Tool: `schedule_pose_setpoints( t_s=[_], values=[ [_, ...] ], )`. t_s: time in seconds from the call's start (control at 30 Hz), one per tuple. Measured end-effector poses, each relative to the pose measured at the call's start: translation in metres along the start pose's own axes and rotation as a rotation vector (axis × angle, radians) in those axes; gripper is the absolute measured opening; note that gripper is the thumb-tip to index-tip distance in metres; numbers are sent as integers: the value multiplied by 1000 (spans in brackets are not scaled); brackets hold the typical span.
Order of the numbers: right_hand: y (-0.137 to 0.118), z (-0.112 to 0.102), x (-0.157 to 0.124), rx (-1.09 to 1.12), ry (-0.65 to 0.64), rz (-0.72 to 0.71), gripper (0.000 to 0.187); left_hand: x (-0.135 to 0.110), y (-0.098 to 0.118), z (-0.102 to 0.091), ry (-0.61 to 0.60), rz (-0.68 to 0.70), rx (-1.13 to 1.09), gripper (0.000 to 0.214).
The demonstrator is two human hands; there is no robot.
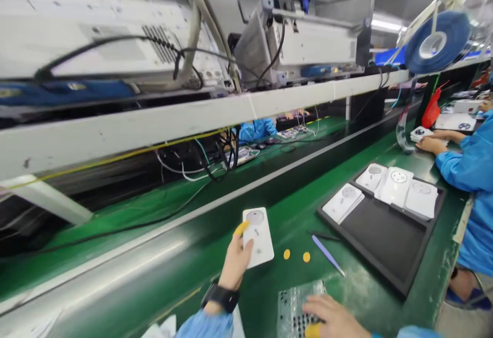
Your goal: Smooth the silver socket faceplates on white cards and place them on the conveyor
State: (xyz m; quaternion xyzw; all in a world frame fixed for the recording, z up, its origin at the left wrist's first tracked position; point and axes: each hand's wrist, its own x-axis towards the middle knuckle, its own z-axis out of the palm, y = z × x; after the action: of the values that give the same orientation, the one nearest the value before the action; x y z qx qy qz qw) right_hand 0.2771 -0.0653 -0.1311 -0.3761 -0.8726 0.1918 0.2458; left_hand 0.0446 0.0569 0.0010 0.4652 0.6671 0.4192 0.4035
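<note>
My left hand, with a yellow finger cot on one finger and a black watch at the wrist, grips a white phone back cover by its left edge. The cover has a round grey area near its top. At the bottom, my right hand lies over a clear sheet with rows of small black pieces. Its fingers are stretched out, apart from the yellow-capped thumb. Between the cover and a purple tweezer-like tool lie two yellow finger cots.
A black tray at right carries several white covers. Beyond it, a co-worker in blue holds similar pieces. A blue tape roll hangs above. A metal rail runs along the green bench; a white shelf beam crosses overhead.
</note>
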Motion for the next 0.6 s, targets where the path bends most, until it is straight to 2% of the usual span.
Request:
schedule_pose_setpoints(
  t_s=[0.07, 0.13, 0.2, 0.27, 0.4, 0.5, 0.6],
  values=[
    [-8, -16, -4, -6, 66, -101, 15, -50, -29, -17, -23, -85, -92, 29],
    [-18, -42, -2, 42, 147, -128, 16, -101, -49, -21, -60, -182, -192, 34],
    [-26, -64, 6, 105, 215, -203, 20, -142, -57, -12, -113, -272, -306, 42],
    [-34, -79, 14, 118, 207, -292, 21, -169, -58, 3, -164, -337, -425, 51],
    [-46, -98, 19, 101, 114, -369, 25, -186, -63, 20, -123, -392, -554, 52],
    [-51, -110, 17, 111, 171, -350, 31, -188, -71, 22, -72, -418, -598, 47],
    [-54, -114, 14, 83, 194, -376, 36, -191, -71, 27, -102, -430, -675, 47]
  ],
)
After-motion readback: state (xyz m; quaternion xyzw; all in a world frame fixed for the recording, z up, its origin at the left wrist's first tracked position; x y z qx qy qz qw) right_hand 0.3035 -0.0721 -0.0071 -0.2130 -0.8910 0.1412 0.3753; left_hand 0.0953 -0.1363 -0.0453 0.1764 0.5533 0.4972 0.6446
